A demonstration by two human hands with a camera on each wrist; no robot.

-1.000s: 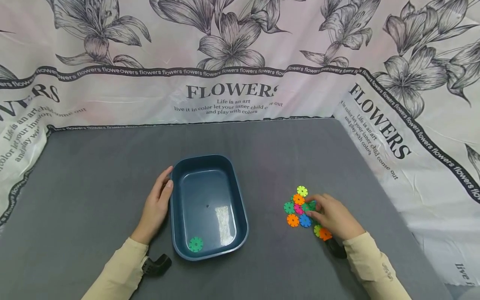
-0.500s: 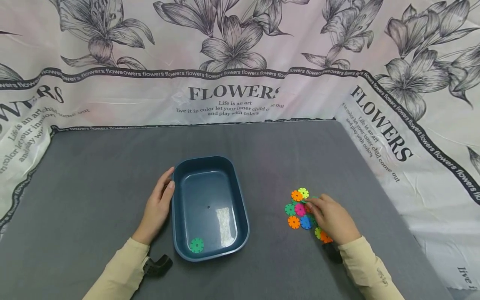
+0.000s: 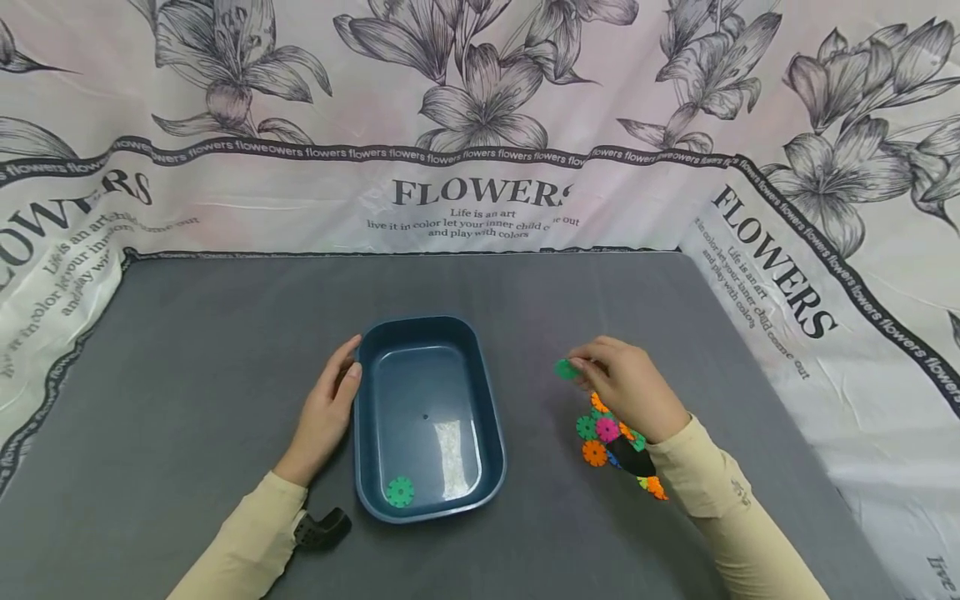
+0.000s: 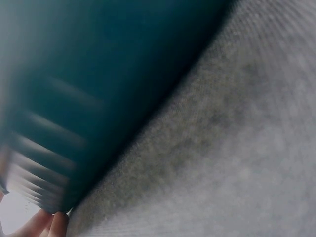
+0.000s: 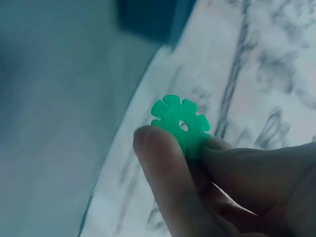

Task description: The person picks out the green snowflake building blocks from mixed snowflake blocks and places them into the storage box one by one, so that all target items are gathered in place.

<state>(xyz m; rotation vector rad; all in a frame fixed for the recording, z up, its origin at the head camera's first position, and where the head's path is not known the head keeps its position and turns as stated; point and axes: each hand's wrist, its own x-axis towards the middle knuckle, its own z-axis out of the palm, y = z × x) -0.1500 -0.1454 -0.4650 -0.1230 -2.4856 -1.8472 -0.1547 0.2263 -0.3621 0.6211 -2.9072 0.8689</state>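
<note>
In the head view my right hand (image 3: 628, 385) pinches a green interlocking disc (image 3: 565, 369) between thumb and fingertips, raised over the table right of the basin. The right wrist view shows the same green disc (image 5: 183, 123) close up, with notched edges and a central hole. My left hand (image 3: 321, 410) rests against the left side of a blue plastic basin (image 3: 491, 421), its fingers fairly straight. In the left wrist view its fingertips (image 4: 58, 224) touch the basin's outer wall (image 4: 106, 94). A single green disc (image 3: 400, 492) lies at the near left of the basin floor.
A loose cluster of orange, pink, green, blue and yellow discs (image 3: 607, 430) lies below my right hand, partly hidden by the wrist and its black camera (image 3: 630, 458). A grey cloth (image 3: 247, 325) covers the table. Flower-printed sheeting (image 3: 480, 200) borders the back and sides.
My right hand has lifted the green disc out of the cluster and carried it up and leftward. The left hand stays at the basin. The whole view has shifted slightly.
</note>
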